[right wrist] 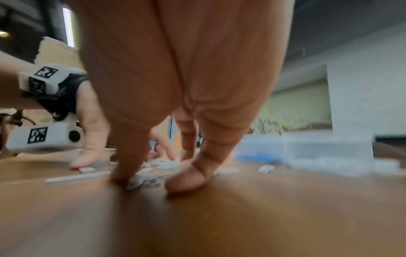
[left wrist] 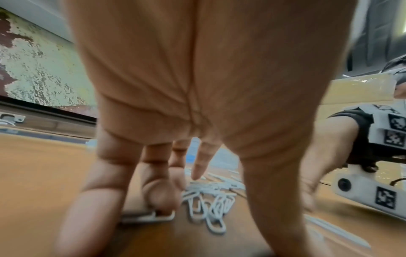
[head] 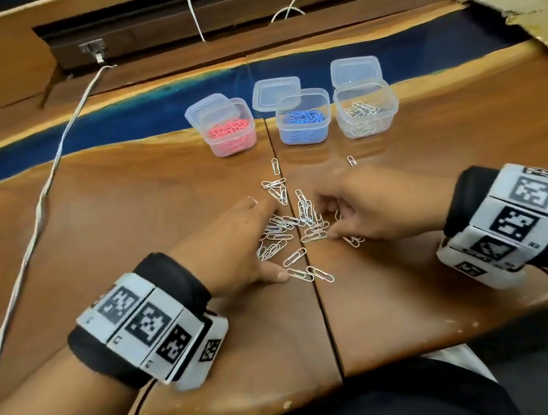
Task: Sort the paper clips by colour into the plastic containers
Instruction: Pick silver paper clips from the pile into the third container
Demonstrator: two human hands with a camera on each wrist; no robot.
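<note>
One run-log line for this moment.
left hand: on white clips | right hand: on same pile | pink, blue sorted | white container part-filled

right hand (right wrist: 175, 87) blurred, its grip on white clips (right wrist: 145, 180) unclear, containers (right wrist: 329, 153) smeared

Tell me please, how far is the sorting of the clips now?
Mostly done: the pink container and blue container hold their clips, and no pink or blue ones lie loose. In hand: the left hand and right hand gather the white clips on the table. Left: move that pile into the clear container, which holds few.
</note>
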